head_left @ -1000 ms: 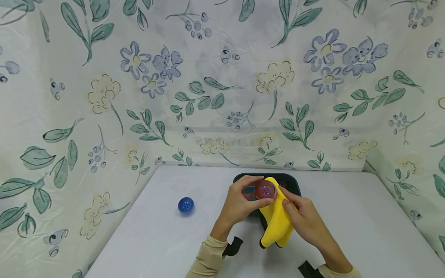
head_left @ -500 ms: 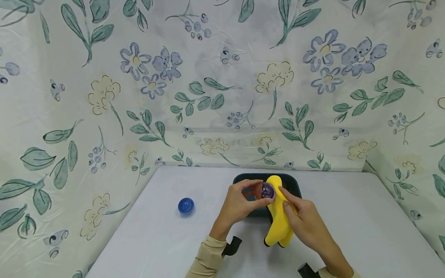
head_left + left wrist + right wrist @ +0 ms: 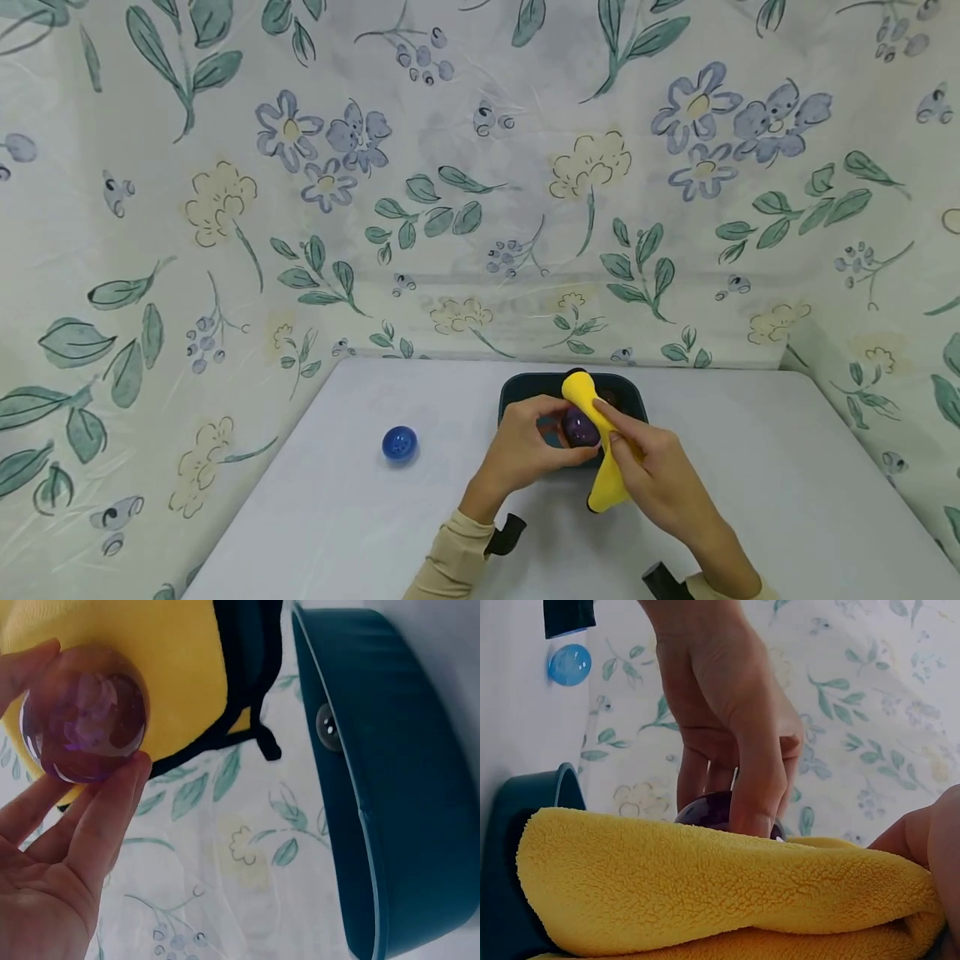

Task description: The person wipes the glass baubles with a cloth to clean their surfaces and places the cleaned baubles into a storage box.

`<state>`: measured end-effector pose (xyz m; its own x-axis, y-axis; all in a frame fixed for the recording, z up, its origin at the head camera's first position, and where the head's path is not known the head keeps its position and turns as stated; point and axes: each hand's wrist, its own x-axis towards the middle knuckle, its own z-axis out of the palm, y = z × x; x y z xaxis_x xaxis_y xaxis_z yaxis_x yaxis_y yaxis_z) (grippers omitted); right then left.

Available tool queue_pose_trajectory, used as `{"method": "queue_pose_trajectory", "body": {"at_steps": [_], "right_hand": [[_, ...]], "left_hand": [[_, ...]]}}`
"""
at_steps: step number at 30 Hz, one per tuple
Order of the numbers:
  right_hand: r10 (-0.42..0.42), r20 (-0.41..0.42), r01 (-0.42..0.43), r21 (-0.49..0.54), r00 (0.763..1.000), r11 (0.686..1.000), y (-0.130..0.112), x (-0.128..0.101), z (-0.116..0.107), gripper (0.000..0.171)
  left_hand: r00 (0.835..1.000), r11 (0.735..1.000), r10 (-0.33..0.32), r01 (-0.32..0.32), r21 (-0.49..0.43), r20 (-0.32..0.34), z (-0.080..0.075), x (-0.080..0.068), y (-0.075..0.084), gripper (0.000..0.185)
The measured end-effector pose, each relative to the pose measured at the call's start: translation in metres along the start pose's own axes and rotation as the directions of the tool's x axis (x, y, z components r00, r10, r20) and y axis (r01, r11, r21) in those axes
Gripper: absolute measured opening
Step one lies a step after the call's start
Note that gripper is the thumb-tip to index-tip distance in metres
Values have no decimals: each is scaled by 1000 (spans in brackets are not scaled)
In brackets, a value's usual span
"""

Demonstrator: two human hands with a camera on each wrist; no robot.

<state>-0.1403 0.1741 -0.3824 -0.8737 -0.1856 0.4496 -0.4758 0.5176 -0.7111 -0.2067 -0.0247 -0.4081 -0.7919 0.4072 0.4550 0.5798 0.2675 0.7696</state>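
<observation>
Head view — left hand [image 3: 525,446] pinching purple ball [image 3: 580,430], yellow cloth [image 3: 607,467] alongside

Tray [image 3: 513,390] sits on table [image 3: 750,467], toward the back edge. Left hand [image 3: 525,446] holds ball [image 3: 580,429] over tray; cloth [image 3: 609,467] in right hand [image 3: 660,483] touches ball's right side. Second ball [image 3: 400,444] lies on table, well left of tray.

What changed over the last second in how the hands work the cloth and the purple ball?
The yellow cloth in the right hand has bunched narrower and slid up across the purple ball, which the left hand lowered slightly. Both grips hold. The blue ball and dark tray stayed put.
</observation>
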Motion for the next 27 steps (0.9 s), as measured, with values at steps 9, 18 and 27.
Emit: {"method": "queue_pose_trajectory", "body": {"at_steps": [9, 18, 27], "right_hand": [[4, 22, -5, 19, 1000, 1000, 10, 2, -4, 40], [59, 74, -67, 108, 996, 992, 22, 5, -9, 38], [130, 132, -152, 177, 983, 972, 25, 8, -10, 39]], "left_hand": [[998, 999, 39, -37, -39, 50, 5, -1, 4, 49], [995, 995, 78, -73, -74, 67, 4, -3, 11, 49], [995, 992, 104, -104, -75, 1, -2, -3, 11, 49]]}}
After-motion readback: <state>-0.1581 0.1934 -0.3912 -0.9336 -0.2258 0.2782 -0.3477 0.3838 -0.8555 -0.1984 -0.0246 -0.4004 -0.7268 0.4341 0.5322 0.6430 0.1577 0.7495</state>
